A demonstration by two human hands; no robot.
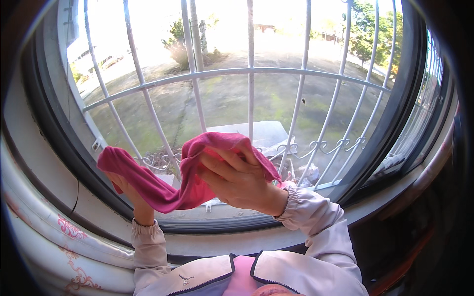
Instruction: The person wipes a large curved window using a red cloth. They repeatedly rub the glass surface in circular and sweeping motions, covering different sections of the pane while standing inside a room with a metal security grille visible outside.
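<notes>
A dark pink cloth point(189, 177) stretches between my two hands in front of the window. My left hand point(129, 192) grips its left end, and the fabric drapes over and hides most of those fingers. At the other end, my right hand point(233, 177) holds the cloth from beneath, fingers spread under a raised fold. The middle of the fabric sags between them. Behind it is the window's dark frame point(229, 226); whether the cloth touches the glass I cannot tell.
White metal bars point(250, 96) with scrolled ornaments stand beyond the window opening. On the left hangs a pale curtain point(70, 255) with reddish patterns. A second window pane point(414, 107) lies to the right. Outside are a pale slab point(255, 129) and grassy ground point(229, 100).
</notes>
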